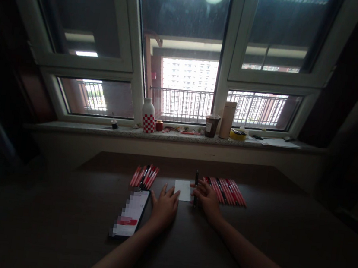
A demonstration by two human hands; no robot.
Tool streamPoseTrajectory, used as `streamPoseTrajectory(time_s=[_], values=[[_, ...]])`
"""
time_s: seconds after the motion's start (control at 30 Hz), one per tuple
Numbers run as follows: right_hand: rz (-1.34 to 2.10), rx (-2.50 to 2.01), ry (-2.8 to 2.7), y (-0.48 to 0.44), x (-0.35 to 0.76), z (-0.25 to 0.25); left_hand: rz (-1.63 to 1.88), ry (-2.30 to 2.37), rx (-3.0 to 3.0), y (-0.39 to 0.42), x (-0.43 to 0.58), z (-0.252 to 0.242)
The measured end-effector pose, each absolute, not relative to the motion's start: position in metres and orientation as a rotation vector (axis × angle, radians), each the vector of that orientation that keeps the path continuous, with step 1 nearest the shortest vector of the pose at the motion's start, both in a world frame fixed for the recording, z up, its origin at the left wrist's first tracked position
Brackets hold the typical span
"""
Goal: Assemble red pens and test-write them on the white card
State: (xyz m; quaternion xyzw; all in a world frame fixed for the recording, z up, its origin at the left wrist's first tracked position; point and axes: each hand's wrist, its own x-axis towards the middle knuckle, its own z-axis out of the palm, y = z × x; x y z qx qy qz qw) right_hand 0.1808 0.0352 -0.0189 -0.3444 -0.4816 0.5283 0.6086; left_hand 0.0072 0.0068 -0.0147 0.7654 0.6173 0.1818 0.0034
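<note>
A small white sheet of paper (182, 190) lies on the dark table between my hands. My left hand (164, 207) rests at its left edge, fingers spread, with nothing in its grip. On the other side, my right hand (207, 200) has its fingers closed on a black pen (197, 177), which lies lengthwise just right of the paper. Beside that hand is a row of red and black pens (232, 192). A smaller group of red and black pens (144, 176) sits to the left, above a phone (132, 213) with a lit, partly blurred screen.
Behind the table (95, 174) runs a stone windowsill (117, 131) beneath large windows. On it stand a checkered white bottle (149, 117), a brown drink cup (211, 126), a tan cylinder (227, 120), a yellow tape roll (238, 135) and a small dark jar (114, 124).
</note>
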Motion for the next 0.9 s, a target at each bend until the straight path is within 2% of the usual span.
streamPoseTrajectory(time_s=[0.3, 0.57, 0.7, 0.9], values=[[0.831, -0.917, -1.363, 0.035, 0.186, -0.02, 0.694, 1.934, 2.345, 0.005, 0.008, -0.011], [0.458, -1.054, -1.659, 0.03, 0.189, -0.017, 1.057, 1.8, 2.388, 0.008, 0.004, -0.011], [0.405, -1.071, -1.769, 0.027, 0.188, -0.017, 1.243, 1.722, 2.363, 0.013, 0.001, -0.016], [0.383, -1.073, -1.87, 0.023, 0.187, -0.014, 1.186, 1.672, 2.348, 0.011, 0.001, -0.01]])
